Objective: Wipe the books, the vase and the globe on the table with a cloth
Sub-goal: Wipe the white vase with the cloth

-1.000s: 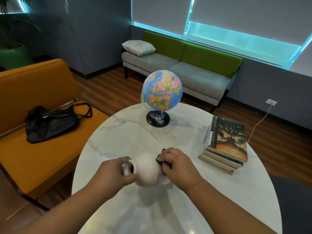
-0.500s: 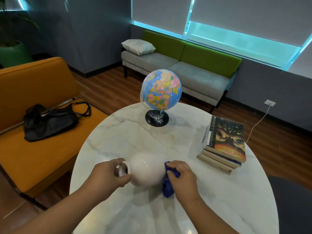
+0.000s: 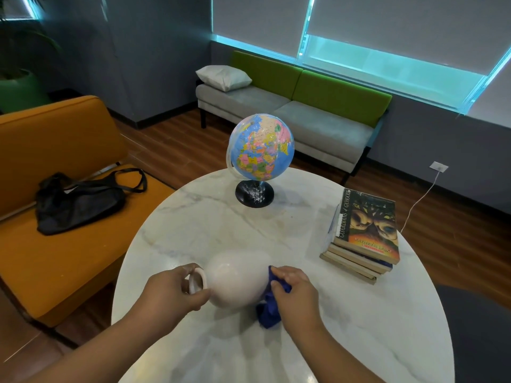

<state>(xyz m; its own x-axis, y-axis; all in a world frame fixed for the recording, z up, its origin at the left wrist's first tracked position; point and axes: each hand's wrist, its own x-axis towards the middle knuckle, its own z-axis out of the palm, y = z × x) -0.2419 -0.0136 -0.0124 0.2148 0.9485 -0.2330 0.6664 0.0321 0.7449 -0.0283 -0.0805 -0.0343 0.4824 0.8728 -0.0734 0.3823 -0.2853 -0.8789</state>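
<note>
A white round vase lies tipped on its side near the front of the round marble table, its neck pointing left. My left hand grips the vase's neck and rim. My right hand holds a bunched blue cloth against the right side of the vase's body. A colourful globe on a black base stands at the table's far side. A stack of books rests at the right edge, a dark illustrated cover on top.
An orange sofa with a black bag stands close to the left of the table. A grey and green sofa with a white pillow sits under the window. A white cable runs from a wall socket.
My right hand slid with the blue cloth from the top of the vase down its right side. The left hand kept its grip on the neck.
</note>
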